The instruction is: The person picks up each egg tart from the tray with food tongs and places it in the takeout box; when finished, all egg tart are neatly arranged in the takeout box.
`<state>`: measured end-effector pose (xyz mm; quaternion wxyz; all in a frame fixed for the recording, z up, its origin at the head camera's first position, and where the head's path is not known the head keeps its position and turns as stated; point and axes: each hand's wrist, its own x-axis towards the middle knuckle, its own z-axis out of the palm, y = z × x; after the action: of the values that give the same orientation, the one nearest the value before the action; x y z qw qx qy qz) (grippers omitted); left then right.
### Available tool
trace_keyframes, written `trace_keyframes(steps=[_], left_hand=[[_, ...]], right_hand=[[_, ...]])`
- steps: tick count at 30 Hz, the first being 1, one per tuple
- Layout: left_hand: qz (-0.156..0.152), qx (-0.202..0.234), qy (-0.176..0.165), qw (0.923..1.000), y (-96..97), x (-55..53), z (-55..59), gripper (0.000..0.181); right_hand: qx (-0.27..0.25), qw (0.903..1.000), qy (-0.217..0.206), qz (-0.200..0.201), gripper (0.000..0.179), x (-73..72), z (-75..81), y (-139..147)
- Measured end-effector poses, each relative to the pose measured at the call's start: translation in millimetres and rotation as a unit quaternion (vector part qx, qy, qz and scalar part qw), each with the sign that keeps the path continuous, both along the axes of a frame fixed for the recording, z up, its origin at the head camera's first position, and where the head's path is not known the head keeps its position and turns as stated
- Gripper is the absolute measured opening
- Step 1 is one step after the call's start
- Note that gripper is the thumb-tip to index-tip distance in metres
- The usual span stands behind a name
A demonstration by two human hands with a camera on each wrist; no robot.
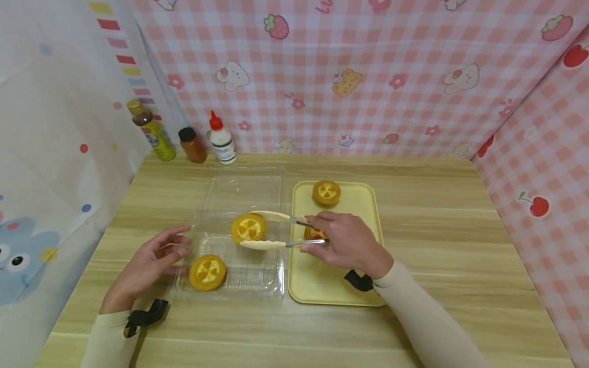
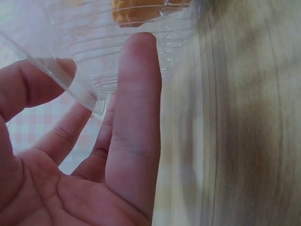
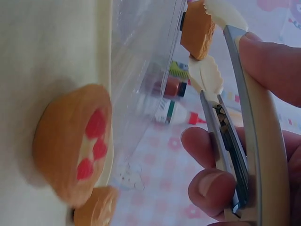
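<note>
My right hand [image 1: 342, 240] grips a pair of tongs [image 3: 256, 127] with metal arms and cream, scalloped tips. Between those tips is an egg tart [image 1: 249, 228] with a yellow segmented top, over the clear plastic container [image 1: 248, 292]. Another yellow-topped tart [image 1: 207, 272] sits in the container's near left corner. At the container's left side, the fingers of my left hand [image 1: 149, 260] curl round its thin rim, one finger over it and others outside. Below my right hand, a tart with red pieces [image 3: 70, 146] rests on the yellow tray [image 1: 338, 294], partly hidden in the head view.
A further yellow-topped tart [image 1: 326, 192] stands at the tray's far end. The container's clear lid [image 1: 244, 189] lies folded back. Along the back left stand a yellow-green bottle [image 1: 156, 137], a black-capped jar [image 1: 193, 147] and a white bottle with a red tip [image 1: 223, 140].
</note>
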<state>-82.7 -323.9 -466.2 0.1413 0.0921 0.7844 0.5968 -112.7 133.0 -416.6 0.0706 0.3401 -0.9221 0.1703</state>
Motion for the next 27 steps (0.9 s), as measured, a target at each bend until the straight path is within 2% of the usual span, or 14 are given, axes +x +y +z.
trace_keyframes(steps=[9,19,27], left_hand=[[-0.002,-0.004,-0.003,1.0,-0.6,-1.0,-0.2,0.053],[-0.01,0.012,-0.007,0.9999,-1.0,-1.5,-0.4,0.053],[-0.011,0.014,-0.004,0.9998,-0.1,-1.6,-0.6,0.053]], right_hand=[[0.024,0.9997,0.003,0.009,0.061,-3.5,-3.0,-23.8],[0.087,0.9953,-0.042,0.003,0.063,-2.2,-5.9,-44.3],[0.107,0.9939,-0.025,0.008,0.058,0.6,-4.7,-56.9]])
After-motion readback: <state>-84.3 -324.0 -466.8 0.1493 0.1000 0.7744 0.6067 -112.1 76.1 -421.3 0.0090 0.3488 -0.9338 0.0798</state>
